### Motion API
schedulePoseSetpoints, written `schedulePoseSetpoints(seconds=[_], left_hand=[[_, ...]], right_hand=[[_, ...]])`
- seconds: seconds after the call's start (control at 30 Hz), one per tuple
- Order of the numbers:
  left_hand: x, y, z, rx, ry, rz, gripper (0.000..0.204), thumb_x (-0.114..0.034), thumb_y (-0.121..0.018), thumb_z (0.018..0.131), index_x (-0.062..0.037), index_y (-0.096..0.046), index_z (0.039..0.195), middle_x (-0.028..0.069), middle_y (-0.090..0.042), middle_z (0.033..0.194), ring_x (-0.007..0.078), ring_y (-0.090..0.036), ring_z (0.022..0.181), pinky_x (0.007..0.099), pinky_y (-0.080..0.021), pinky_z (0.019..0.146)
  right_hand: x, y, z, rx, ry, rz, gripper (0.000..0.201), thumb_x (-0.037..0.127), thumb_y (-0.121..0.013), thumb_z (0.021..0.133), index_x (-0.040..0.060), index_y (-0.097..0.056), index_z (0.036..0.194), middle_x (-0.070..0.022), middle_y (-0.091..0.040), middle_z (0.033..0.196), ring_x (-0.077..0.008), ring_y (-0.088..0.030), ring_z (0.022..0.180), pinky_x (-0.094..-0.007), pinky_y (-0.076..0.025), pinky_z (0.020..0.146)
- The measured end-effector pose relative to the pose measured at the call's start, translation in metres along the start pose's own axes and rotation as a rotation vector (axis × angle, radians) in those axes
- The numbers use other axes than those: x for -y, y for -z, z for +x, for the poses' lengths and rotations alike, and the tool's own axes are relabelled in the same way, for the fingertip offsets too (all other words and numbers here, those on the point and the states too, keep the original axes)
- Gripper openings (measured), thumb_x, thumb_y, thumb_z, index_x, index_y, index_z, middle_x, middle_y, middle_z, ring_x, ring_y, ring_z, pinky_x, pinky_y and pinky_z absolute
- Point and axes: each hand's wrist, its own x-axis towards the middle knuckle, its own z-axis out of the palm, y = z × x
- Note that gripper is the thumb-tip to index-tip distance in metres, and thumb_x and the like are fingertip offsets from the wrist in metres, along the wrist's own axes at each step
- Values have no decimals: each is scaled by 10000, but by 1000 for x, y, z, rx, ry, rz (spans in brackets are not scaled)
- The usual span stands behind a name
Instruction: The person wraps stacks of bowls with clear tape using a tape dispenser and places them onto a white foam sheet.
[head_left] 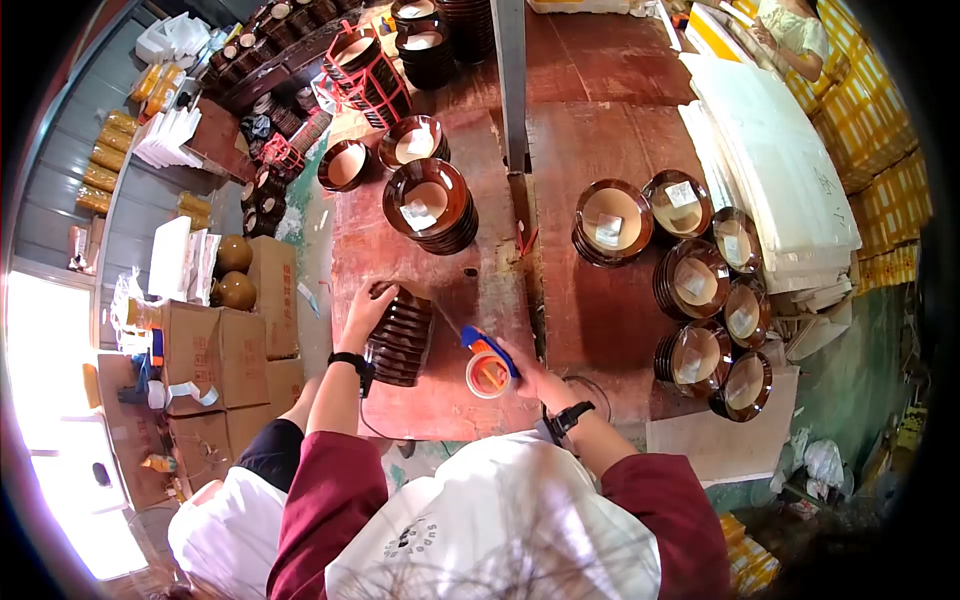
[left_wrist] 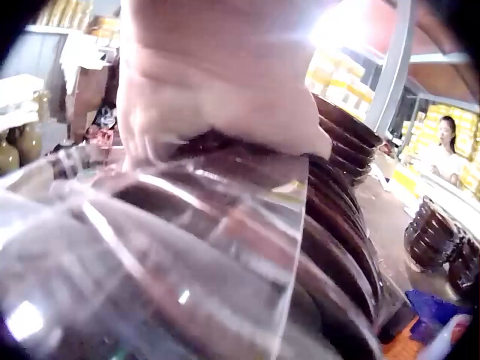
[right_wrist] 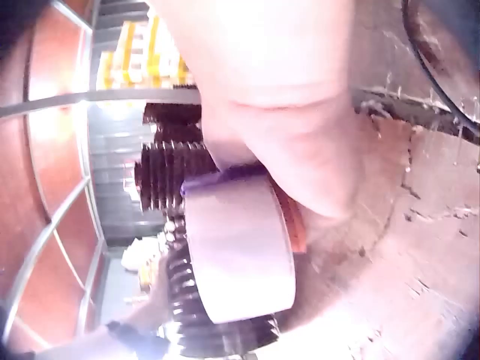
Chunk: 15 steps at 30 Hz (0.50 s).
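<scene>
- Bowl stack: glossy dark brown, ribbed in bands.
- Open bowls: brown outside, cream centres; labels, white.
- Tape dispenser: blue and orange.
- Tape roll: pale, whitish.
- Table: worn red-brown.
- Shirt: white front, dark lettering, maroon sleeves.
- Wristbands: black.
- Stacked boxes: yellow-and-white pattern.
- Cartons: tan.
- Stacked sheets: white.

Tape dispenser cropped in left wrist view, seemingly blurred
</scene>
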Motion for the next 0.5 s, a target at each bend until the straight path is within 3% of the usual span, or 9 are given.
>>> schedulePoseSetpoints(seconds=[0.07, 0.1, 0.13, 0.17, 0.23, 0.27, 0.37, 0.4, 0.5], left_hand=[[11, -5, -5, -119, 24, 46, 420, -269, -779, 872, 36, -671, 1139, 112, -736, 1025, 171, -676, 954, 310, -530, 869], [-2, -10, -14, -134, 63, 88, 460, -353, -769, 869, -17, -676, 1170, 168, -705, 1116, 223, -653, 1090, 377, -505, 954], [-7, -18, -19, -194, 96, 260, 493, -406, -763, 854, -51, -678, 1184, 175, -659, 1211, 277, -599, 1177, 435, -464, 1006], [-13, -26, -19, -262, 125, 429, 526, -460, -757, 838, -85, -680, 1199, 183, -612, 1307, 332, -546, 1264, 493, -424, 1057], [-52, -37, -22, 98, -143, 585, 606, -533, -760, 781, -121, -679, 1218, 148, -535, 1407, 396, -472, 1312, 545, -370, 1091], [-65, -42, -31, 290, -265, 657, 647, -570, -762, 753, -139, -679, 1228, 130, -496, 1457, 428, -436, 1335, 570, -343, 1108], [-88, -49, -46, 307, -397, 1077, 723, -598, -796, 671, -178, -681, 1248, 49, -505, 1466, 444, -463, 1295, 568, -370, 1092], [-80, -47, -41, 273, -402, 1054, 714, -597, -809, 635, -239, -693, 1242, 48, -534, 1438, 430, -463, 1295, 545, -403, 1075], [-63, -35, -34, 244, -370, 925, 667, -566, -809, 644, -235, -710, 1214, 42, -550, 1423, 420, -472, 1287, 539, -430, 1050]], right_hand=[[21, -28, -22, -5, -42, 45, 461, 518, -528, 1023, 93, -683, 1110, -13, -721, 918, -126, -695, 783, -296, -608, 699], [27, -35, -29, -11, -62, 70, 458, 508, -520, 1029, 87, -673, 1123, -19, -721, 924, -127, -698, 782, -309, -620, 727], [23, -19, -13, 32, -73, 25, 473, 509, -536, 1022, 72, -673, 1140, -61, -734, 1017, -170, -711, 895, -362, -616, 833], [17, -3, -2, 47, -83, 28, 472, 507, -540, 1020, 70, -670, 1145, -63, -733, 1027, -169, -712, 899, -358, -616, 829], [14, 9, 8, 85, -79, 43, 472, 503, -549, 1017, 66, -664, 1154, -65, -732, 1046, -166, -712, 908, -349, -616, 821], [16, -9, -13, 89, -56, 63, 463, 486, -554, 1020, 61, -653, 1176, -65, -732, 1039, -166, -715, 900, -344, -614, 826], [-3, 12, 5, -10, 38, -4, 469, 518, -542, 1012, 88, -701, 1113, -32, -735, 1009, -149, -706, 882, -308, -595, 817], [-2, 7, 2, -13, 48, 23, 459, 517, -548, 1009, 91, -699, 1090, -30, -729, 970, -143, -699, 835, -299, -594, 772], [-6, 5, 1, -5, 51, 94, 432, 517, -566, 1002, 103, -691, 1016, -17, -696, 843, -123, -657, 688, -266, -575, 633]])
